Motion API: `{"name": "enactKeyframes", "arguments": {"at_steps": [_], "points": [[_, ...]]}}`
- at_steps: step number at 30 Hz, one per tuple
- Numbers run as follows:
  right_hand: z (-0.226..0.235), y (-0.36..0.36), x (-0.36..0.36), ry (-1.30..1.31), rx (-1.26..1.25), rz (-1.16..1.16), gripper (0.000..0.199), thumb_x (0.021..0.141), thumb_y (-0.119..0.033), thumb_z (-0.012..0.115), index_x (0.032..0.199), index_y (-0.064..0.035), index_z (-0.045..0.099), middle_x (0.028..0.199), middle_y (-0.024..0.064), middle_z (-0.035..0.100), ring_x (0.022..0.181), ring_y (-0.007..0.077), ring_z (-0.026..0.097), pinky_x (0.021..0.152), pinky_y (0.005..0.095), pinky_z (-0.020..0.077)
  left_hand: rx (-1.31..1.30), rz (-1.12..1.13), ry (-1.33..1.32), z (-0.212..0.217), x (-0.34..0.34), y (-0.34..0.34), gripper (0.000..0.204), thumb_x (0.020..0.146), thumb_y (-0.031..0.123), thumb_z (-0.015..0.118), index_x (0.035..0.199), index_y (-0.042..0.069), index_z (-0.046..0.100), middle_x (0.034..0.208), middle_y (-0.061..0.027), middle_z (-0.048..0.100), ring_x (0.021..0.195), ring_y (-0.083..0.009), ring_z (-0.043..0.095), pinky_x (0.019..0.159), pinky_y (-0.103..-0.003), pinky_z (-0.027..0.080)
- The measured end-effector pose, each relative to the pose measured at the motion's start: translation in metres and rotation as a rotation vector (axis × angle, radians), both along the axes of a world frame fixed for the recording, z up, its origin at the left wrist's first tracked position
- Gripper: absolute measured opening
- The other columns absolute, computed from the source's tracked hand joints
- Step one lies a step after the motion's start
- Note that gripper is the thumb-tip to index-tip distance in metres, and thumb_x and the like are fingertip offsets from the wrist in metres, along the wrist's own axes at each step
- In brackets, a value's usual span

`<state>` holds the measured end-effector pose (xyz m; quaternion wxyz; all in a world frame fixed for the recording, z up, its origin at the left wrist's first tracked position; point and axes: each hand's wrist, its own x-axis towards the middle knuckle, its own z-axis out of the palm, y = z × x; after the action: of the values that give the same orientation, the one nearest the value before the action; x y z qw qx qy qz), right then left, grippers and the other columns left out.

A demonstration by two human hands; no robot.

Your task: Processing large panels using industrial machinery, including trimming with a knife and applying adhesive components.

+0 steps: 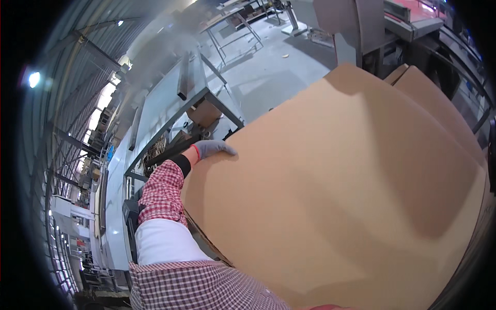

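Note:
A large flat sheet of brown cardboard (336, 196) fills the middle and right of the view, with more sheets stacked beneath it. My left hand (212, 148), in a grey glove with a red cuff, grips the sheet's far left edge, fingers laid over its top face. A red-and-white checked sleeve runs from that hand back to my body. My right hand is hidden; only a sliver of red shows at the bottom edge near the cardboard's near side.
Behind the cardboard stands a metal-framed table (206, 98) with a small brown box (204, 113) under it. Grey concrete floor (268, 67) stretches beyond. A grey machine (361, 26) stands at the top right. A second cardboard stack (439, 103) peeks out at right.

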<state>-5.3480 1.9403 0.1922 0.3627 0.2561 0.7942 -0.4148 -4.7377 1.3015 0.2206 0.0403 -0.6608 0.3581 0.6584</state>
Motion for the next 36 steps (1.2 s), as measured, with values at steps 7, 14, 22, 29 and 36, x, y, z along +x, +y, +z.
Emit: {"name": "enactKeyframes", "arguments": {"at_steps": [7,14,22,29,36], "points": [[0.026,-0.005,0.026,0.338,-0.097,0.275,0.053,0.073,-0.033,0.071,0.114,-0.0005,0.060,0.118,0.0151,0.058,0.107,0.0284,0.053,0.095,0.0415,0.0425,-0.106,-0.101,0.229,0.020,0.002,0.030,0.027,0.084,0.020,0.066,0.102,0.000,0.065,0.095,-0.0074,0.069,0.080,-0.0164,0.066,0.076,-0.032,0.053],[0.118,0.002,0.109,0.356,-0.296,0.352,0.060,0.069,-0.037,0.070,0.118,-0.0049,0.056,0.124,0.0111,0.054,0.117,0.0262,0.044,0.098,0.0403,0.0364,-0.391,-0.117,0.446,0.101,0.042,0.120,0.028,0.084,0.020,0.068,0.103,-0.002,0.066,0.092,-0.0053,0.068,0.079,-0.0129,0.065,0.073,-0.029,0.053],[0.129,0.057,0.208,0.371,-0.656,0.290,0.060,0.082,-0.041,0.061,0.130,-0.0057,0.049,0.128,0.0098,0.053,0.117,0.0264,0.047,0.100,0.0386,0.0375,-0.856,-0.158,0.420,0.196,0.166,0.235,0.034,0.080,0.019,0.069,0.105,-0.004,0.065,0.093,-0.0026,0.067,0.079,-0.0093,0.062,0.069,-0.026,0.050],[0.018,0.099,0.197,0.849,-0.908,0.397,0.043,0.090,-0.034,0.054,0.121,-0.0043,0.052,0.112,0.0099,0.058,0.101,0.0250,0.054,0.090,0.0362,0.0431,-1.529,0.379,0.464,0.106,0.446,0.346,0.050,0.080,0.016,0.053,0.126,-0.002,0.051,0.123,-0.0113,0.056,0.109,-0.0212,0.055,0.092,-0.034,0.045],[0.061,-0.061,0.172,1.293,-1.065,0.030,0.043,0.082,-0.020,0.059,0.116,0.0063,0.056,0.112,0.0187,0.058,0.099,0.0241,0.058,0.085,0.0378,0.0507,-1.724,0.419,0.957,0.149,0.516,0.323,0.058,0.083,0.041,0.064,0.124,0.001,0.053,0.121,-0.0134,0.057,0.106,-0.0310,0.057,0.093,-0.048,0.046]]}}
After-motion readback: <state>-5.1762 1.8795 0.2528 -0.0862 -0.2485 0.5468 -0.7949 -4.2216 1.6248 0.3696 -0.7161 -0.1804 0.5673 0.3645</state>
